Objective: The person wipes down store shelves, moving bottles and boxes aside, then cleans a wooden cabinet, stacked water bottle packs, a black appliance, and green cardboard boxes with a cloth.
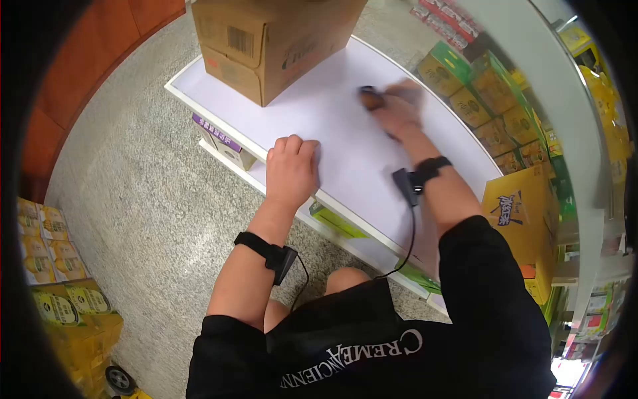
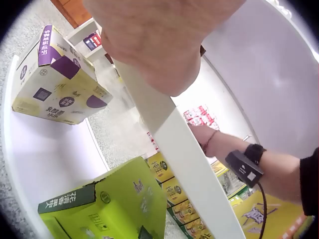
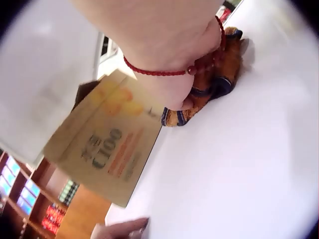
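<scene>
A brown cloth with dark blue stripes (image 3: 227, 74) lies bunched under the right hand (image 3: 169, 55) on the white shelf top (image 3: 239, 164); the fingers grip it. In the head view the right hand (image 1: 399, 113) is blurred over the far half of the top, the cloth (image 1: 371, 98) showing at its left. The left hand (image 1: 291, 166) rests on the near edge of the top, its fingers lying over the surface, holding nothing. From the left wrist view, the left hand (image 2: 149, 40) sits on the white edge.
A cardboard carton (image 1: 266, 46) stands on the top's far left. Purple-and-white (image 2: 65, 84) and green (image 2: 114, 204) boxes sit on the shelf below. A yellow carton (image 1: 522, 213) stands at the right, near stacked boxes (image 1: 492, 86). More yellow cartons (image 1: 73, 306) stand at lower left.
</scene>
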Tool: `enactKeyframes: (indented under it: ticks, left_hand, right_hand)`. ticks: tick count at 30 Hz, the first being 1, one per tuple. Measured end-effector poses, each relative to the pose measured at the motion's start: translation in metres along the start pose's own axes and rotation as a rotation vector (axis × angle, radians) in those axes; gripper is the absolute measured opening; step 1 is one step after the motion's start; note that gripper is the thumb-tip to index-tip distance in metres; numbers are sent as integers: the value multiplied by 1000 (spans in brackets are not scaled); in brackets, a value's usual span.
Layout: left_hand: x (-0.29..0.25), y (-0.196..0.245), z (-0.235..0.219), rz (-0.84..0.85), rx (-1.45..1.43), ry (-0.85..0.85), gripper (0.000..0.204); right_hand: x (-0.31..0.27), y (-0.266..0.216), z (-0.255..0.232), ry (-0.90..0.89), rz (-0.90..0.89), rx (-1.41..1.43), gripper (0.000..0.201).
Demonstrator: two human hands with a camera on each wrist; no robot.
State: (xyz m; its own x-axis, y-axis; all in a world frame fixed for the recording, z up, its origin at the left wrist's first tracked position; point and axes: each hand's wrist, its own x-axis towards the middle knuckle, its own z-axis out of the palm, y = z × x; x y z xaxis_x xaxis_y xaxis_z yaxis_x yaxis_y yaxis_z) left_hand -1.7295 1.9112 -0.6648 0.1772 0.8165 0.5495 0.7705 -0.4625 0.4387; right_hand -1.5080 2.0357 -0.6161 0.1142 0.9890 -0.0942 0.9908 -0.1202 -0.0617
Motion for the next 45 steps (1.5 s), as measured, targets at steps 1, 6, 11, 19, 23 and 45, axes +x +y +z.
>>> enactKeyframes:
  ticks: [1,6,11,19,23,45]
  left_hand:
    - [1,0,0,-2,16,-5,22]
    - [2,3,-2,26,-2,45,18]
    - [2,3,-3,-8,9,-41,25]
    - [0,4,-3,-25,25,-33,26]
    - [2,5,-3,-18,58,-47,26]
    - [1,4,-1,6,81,-32,18]
  right_hand:
    - [0,-24,2,14,-80,33,42]
    - [-32,-46,11,374,-652,-14,42]
    - [-2,99,13,235,-332,-1,35]
    - [-26,306,6,-14,737,-91,62]
    - [22,235,-9,-139,570,93,81]
    - [-85,293,14,194,518,-77,50]
